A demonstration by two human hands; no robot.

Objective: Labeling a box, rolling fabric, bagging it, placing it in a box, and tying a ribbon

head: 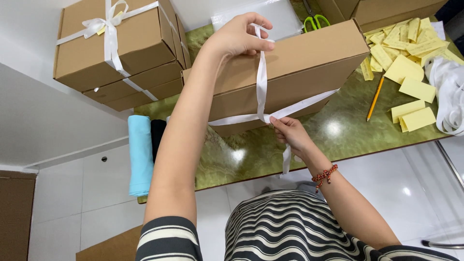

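Note:
A brown cardboard box (309, 58) rests on the green marble table (348, 130), wrapped by a white ribbon (261, 84). My left hand (239, 36) pinches the ribbon's upper end on top of the box. My right hand (290, 135) grips the ribbon where its strands cross on the box's near side, and a loose tail hangs below it. A red beaded bracelet (325, 176) circles my right wrist.
A stack of brown boxes (121, 53), the top one tied with a white bow, stands at the left. Yellow paper slips (411, 63), a pencil (375, 97), green-handled scissors (314, 20) and more white ribbon (449, 96) lie at the right. Rolled blue and black cloth (140, 154) lies at the table's left edge.

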